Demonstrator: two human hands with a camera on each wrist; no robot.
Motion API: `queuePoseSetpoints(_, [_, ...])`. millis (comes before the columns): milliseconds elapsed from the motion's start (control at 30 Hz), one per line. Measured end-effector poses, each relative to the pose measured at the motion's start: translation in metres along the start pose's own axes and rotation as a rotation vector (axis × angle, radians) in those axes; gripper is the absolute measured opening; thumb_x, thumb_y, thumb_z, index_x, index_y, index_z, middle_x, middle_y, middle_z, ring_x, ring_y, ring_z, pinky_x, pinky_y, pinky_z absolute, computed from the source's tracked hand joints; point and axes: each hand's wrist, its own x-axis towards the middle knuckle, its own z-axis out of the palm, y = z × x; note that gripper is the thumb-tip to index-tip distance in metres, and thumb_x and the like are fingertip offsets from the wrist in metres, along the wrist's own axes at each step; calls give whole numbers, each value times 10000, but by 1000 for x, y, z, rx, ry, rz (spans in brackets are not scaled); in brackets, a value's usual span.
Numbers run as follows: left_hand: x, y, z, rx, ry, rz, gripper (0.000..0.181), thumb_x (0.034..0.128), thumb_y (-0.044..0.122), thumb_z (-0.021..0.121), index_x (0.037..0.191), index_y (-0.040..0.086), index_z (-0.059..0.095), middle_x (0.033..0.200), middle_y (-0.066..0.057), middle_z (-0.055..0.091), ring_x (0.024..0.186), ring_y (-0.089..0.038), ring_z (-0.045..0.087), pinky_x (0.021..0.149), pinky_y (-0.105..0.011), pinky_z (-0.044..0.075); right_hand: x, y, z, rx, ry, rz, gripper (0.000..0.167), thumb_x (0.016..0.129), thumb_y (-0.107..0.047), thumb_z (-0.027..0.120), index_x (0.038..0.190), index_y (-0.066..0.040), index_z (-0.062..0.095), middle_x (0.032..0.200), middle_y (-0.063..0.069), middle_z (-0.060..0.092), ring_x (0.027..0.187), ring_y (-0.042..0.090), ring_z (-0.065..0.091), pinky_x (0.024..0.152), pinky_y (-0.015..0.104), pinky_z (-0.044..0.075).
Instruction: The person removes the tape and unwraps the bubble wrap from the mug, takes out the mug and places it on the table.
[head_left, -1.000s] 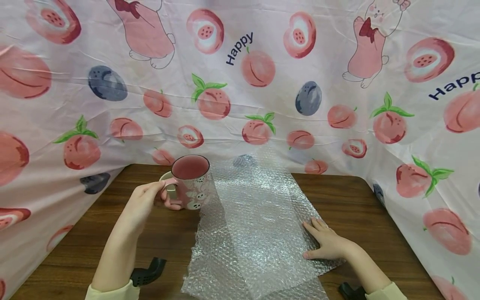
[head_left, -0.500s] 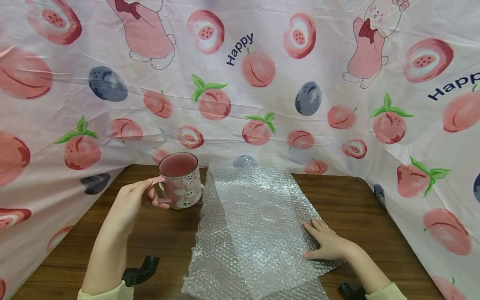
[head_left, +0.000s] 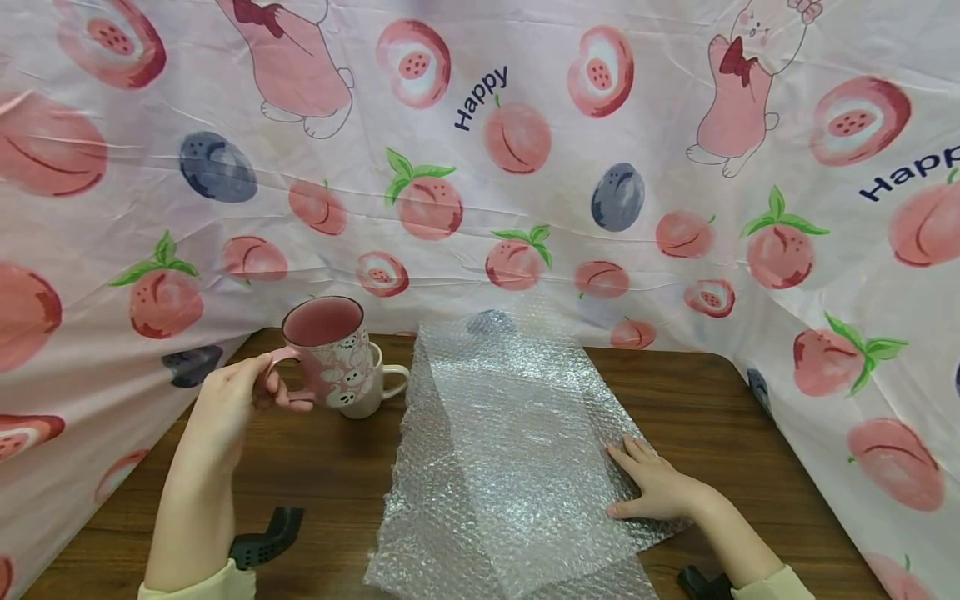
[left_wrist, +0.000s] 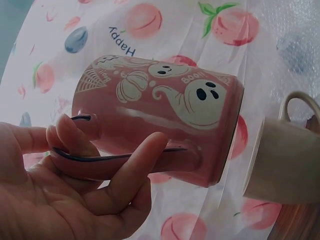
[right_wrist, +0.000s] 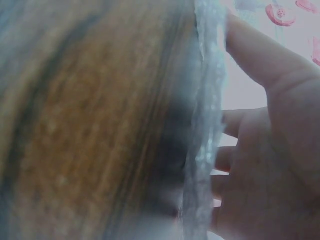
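By its handle, my left hand [head_left: 243,385] grips a pink mug [head_left: 324,367] with a dark rim, tilted a little and held up on the left. White ghosts and a pumpkin decorate the pink mug [left_wrist: 135,102] in the left wrist view, where fingers curl through the handle. Partly hidden behind it, a cream mug [head_left: 367,398] has its handle turned right. Spread fingers of my right hand [head_left: 656,487] rest on the right edge of a bubble wrap sheet [head_left: 525,442]. Side on, the right wrist view shows the bubble wrap [right_wrist: 202,130] against the right hand [right_wrist: 280,135].
Dark wooden table [head_left: 330,467] lies under everything. A peach-printed cloth [head_left: 480,183] hangs behind and along both sides. The bubble wrap runs from the cloth at the back to the near edge of the view. Black wrist mounts [head_left: 266,540] sit by both forearms.
My left hand has moved left with the pink mug, away from the bubble wrap. More of the cream mug behind it now shows. The right hand has stayed in place.
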Motion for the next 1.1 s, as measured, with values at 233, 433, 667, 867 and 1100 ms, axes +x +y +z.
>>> queuePoseSetpoints(233, [0, -1, -9, -6, 54, -2, 436, 1045, 199, 375, 728, -40, 556, 557, -101, 515, 617, -277, 694, 665, -295, 561, 0, 0, 0, -2, 7, -7, 970, 816, -500, 710, 1488, 33, 258, 1496, 370, 99, 1369, 532, 45, 1015, 710, 113])
queuePoseSetpoints(433, [0, -3, -19, -78, 84, -5, 448, 1034, 140, 344, 649, -26, 502, 536, -99, 511, 593, -286, 689, 656, -311, 565, -1, -2, -1, 1, 5, -4, 967, 818, -497, 710, 1487, 37, 258, 1496, 371, 97, 1369, 532, 42, 1012, 714, 110])
queuePoseSetpoints(667, [0, -4, -30, -141, 107, 23, 439, 1025, 115, 308, 669, 26, 549, 530, -94, 525, 583, -299, 685, 633, -343, 568, -1, -2, -2, 7, 6, -10, 968, 818, -491, 711, 1485, 42, 256, 1496, 372, 93, 1368, 533, 38, 1013, 715, 96])
queuePoseSetpoints(867, [0, -8, -36, -130, 195, -11, 451, 1008, 107, 314, 603, 6, 486, 502, -90, 513, 524, -288, 669, 590, -332, 566, 0, 0, 0, 3, 8, -9, 972, 815, -500, 711, 1488, 35, 257, 1498, 367, 96, 1370, 529, 41, 1014, 712, 107])
queuePoseSetpoints(1100, [0, -13, -39, -193, 377, -92, 460, 978, 109, 340, 541, 13, 449, 463, -68, 476, 418, -260, 615, 543, -337, 561, 0, 1, 1, 1, 9, -11, 972, 812, -503, 712, 1488, 31, 262, 1498, 367, 97, 1370, 530, 43, 1014, 712, 109])
